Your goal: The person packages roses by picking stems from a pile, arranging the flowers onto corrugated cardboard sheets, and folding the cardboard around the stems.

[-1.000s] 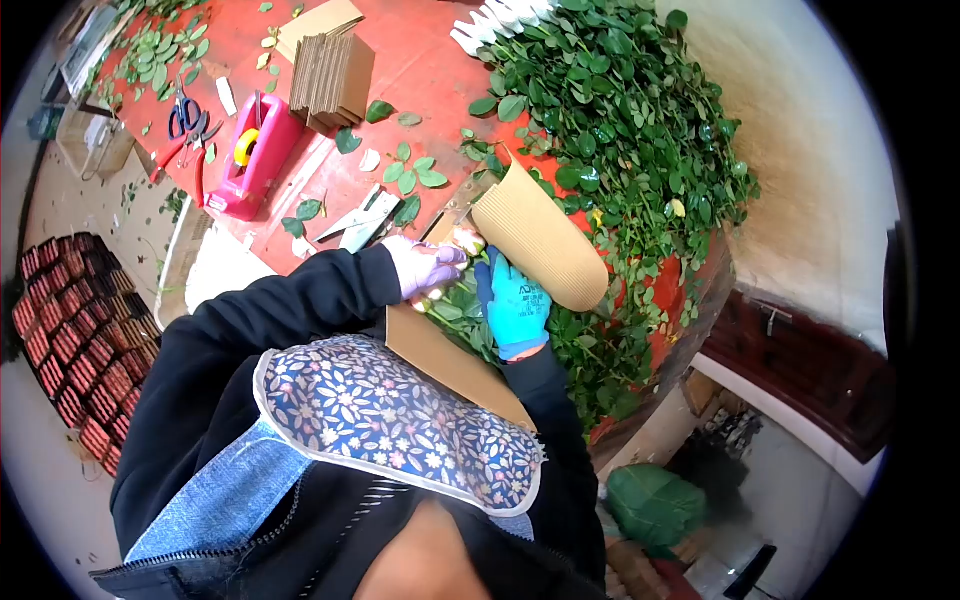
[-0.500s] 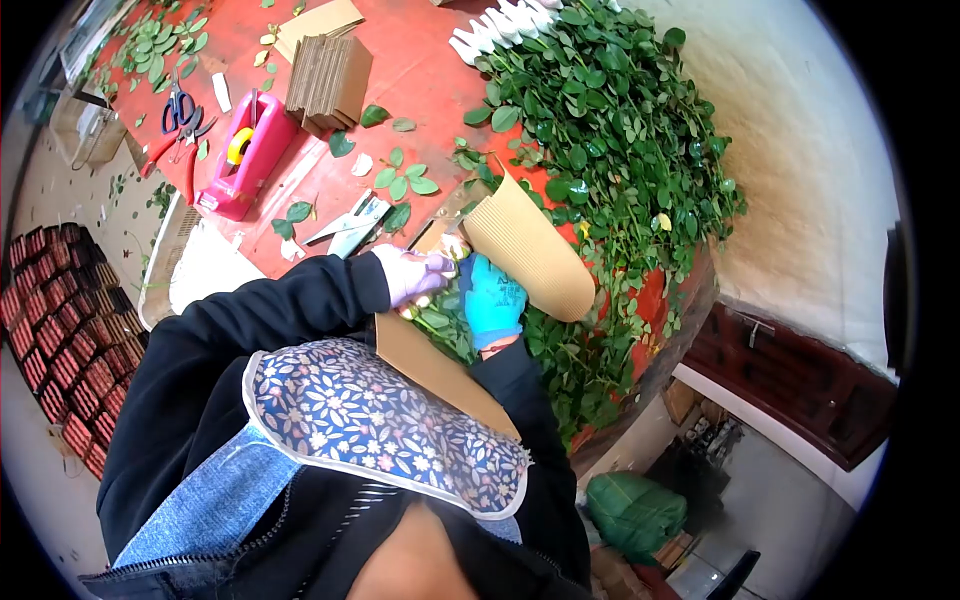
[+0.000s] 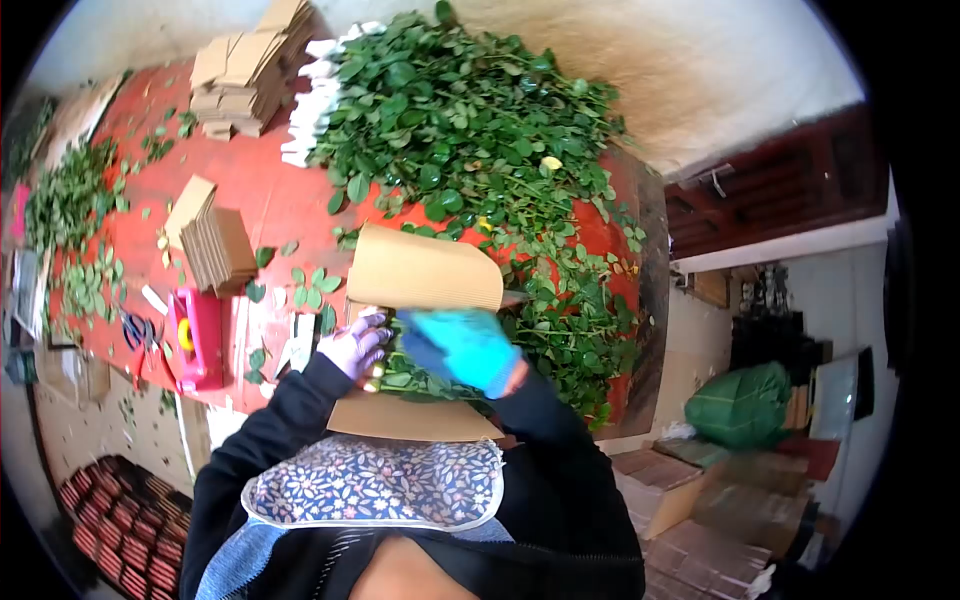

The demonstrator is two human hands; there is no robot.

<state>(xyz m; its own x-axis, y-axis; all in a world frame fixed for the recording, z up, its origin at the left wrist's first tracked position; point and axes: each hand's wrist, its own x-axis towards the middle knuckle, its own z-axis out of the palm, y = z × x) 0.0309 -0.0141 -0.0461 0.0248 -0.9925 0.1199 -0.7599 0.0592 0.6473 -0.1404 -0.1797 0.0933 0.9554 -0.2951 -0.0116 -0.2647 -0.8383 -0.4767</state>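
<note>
A curved sheet of corrugated cardboard (image 3: pixel 425 270) stands on the red table, with a lower flap (image 3: pixel 415 418) near the apron. Between them lie green rose stems with leaves (image 3: pixel 402 378) and a few pale blooms. My left hand (image 3: pixel 355 345), in a thin lilac glove, is closed at the bloom end; what its fingers hold is too small to make out. My right hand (image 3: pixel 462 347), in a blue glove, lies over the stems beside the curved cardboard; its fingers are blurred. A large pile of leafy stems (image 3: pixel 460 120) is behind the cardboard.
A pink tape dispenser (image 3: pixel 199 345), scissors (image 3: pixel 138 328) and red-handled pliers (image 3: pixel 150 362) lie at the left. Small cardboard pieces (image 3: pixel 218 250) stand behind them, with a taller cardboard stack (image 3: pixel 240 78) at the back. A green bundle (image 3: pixel 738 405) is at the right.
The view has turned, so the table appears rotated. My right hand has shifted over the stems and lies flatter; my left hand stays at the bloom end.
</note>
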